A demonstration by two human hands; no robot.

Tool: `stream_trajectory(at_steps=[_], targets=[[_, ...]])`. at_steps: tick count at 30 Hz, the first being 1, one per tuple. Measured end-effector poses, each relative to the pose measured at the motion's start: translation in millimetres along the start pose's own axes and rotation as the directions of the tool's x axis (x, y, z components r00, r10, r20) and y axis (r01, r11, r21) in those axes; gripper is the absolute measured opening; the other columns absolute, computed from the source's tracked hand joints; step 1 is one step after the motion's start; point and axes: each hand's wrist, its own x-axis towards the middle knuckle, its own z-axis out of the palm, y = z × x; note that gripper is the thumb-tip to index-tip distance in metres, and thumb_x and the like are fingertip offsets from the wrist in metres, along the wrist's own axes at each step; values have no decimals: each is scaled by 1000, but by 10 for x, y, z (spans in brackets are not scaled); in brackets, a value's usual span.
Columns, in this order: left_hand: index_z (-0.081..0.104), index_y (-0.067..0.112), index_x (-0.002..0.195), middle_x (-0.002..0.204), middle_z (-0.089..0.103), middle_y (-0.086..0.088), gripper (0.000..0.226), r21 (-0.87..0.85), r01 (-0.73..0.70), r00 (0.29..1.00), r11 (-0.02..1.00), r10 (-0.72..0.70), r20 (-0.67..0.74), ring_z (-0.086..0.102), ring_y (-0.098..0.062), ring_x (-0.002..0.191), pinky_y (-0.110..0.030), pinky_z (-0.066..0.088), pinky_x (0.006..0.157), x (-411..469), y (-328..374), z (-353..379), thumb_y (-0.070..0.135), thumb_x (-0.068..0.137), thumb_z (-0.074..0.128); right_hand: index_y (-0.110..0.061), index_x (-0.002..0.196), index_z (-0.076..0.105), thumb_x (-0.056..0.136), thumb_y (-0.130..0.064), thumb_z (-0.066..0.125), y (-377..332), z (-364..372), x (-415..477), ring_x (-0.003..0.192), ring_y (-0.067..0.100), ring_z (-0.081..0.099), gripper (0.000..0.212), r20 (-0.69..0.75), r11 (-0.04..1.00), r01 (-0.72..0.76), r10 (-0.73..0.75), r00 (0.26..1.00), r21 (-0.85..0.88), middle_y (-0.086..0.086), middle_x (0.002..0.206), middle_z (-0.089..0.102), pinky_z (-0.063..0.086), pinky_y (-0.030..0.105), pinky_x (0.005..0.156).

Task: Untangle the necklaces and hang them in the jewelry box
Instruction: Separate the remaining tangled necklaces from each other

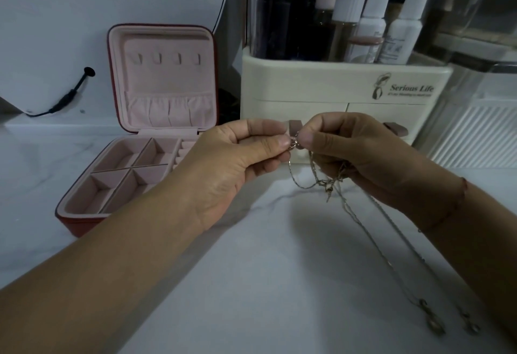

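Head: left fingers [275,143], right fingers [310,139] pinch tangled necklaces [328,184].

A jewelry box [117,185] sat open on the table [265,269] at left, lid upright behind its tray. To its right stood an organizer [307,82] holding bottles [372,26]. Before it, the left hand [235,163] and right hand [358,152] met, pinching necklaces [321,183] that trailed rightward onto the table.

Home vanity corner. White marble-look bench [265,269] set against a wall. Cream cosmetics organizer [347,85] holds capped bottles [375,17] and dark tubes, with two small drawers below. Open pink-lined jewelry box [162,79] stands just beside it. Black cable [67,96] plugged into a round white panel [112,3] at left.
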Motion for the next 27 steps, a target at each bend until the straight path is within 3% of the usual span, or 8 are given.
stream_trajectory(at_steps=[5, 13, 16, 18, 19, 20, 21, 27], targets=[[68, 12, 77, 68, 69, -1, 21, -16, -19, 999, 1000, 19, -42, 65, -9, 61, -15, 50, 57, 28, -1, -16, 12, 56, 70, -14, 70, 66, 74, -24, 72, 3, 8, -4, 45, 9, 28, 12, 14, 999, -4, 5, 1000, -33, -5, 47, 37, 19, 26, 47], [72, 15, 69, 62, 66, 0, 14, -11, -8, 996, 1000, 7, -90, 60, -7, 56, -16, 49, 53, 46, 11, -16, 2, 72, 67, -11, 75, 66, 70, -21, 73, -7, 24, -14, 45, 10, 29, 13, 14, 999, -1, 2, 1000, -37, -6, 47, 43, 21, 31, 53], [74, 17, 62, 58, 62, 1, 32, 29, 13, 993, 999, -9, -114, 56, -6, 53, -16, 47, 50, 60, 16, -15, -2, 81, 57, -12, 75, 65, 74, -22, 72, 0, 9, 2, 42, 7, 30, 12, -25, 1000, -2, 2, 1000, -24, -7, 45, 39, 40, 47, 83], [75, 17, 60, 56, 59, 2, 36, 50, 35, 993, 998, -29, -112, 53, -6, 52, -16, 45, 49, 57, 18, -9, -2, 82, 53, -13, 76, 65, 78, -20, 70, -3, -6, 10, 41, 8, 29, 9, -42, 1000, -4, 5, 999, 19, -1, 49, 37, 28, 75, 97], [75, 17, 61, 55, 58, 2, 37, 64, 46, 993, 997, -39, -108, 52, -6, 51, -16, 45, 49, 51, 20, -7, -2, 82, 52, -13, 77, 65, 79, -20, 68, -5, -16, 11, 42, 8, 31, 8, -41, 999, -3, 5, 999, 51, 3, 52, 38, 24, 41, 70], [75, 17, 62, 55, 56, 2, 37, 85, 50, 994, 995, -42, -98, 50, -7, 51, -16, 45, 48, 46, 18, -5, -2, 82, 51, -12, 80, 66, 79, -19, 67, -12, -22, 9, 44, 7, 33, 8, -33, 997, -4, 7, 999, 80, 8, 57, 40, 39, 34, 62], [76, 18, 62, 55, 54, 2, 37, 109, 48, 996, 993, -39, -84, 48, -7, 51, -16, 44, 49, 39, 13, -2, -2, 81, 50, -10, 84, 66, 80, -18, 66, -12, -33, 8, 47, 7, 35, 10, -19, 995, -8, 10, 1000, 102, 9, 61, 42, 33, 26, 55], [76, 26, 67, 57, 49, 6, 28, 304, 18, 998, 953, 1, -61, 47, -3, 57, -19, 42, 61, 22, -6, -13, 8, 80, 59, -7, 101, 61, 79, -6, 57, 4, -57, 19, 60, 8, 44, 23, 80, 965, -28, 7, 997, 259, 2, 74, 52, 42, 16, 57]])
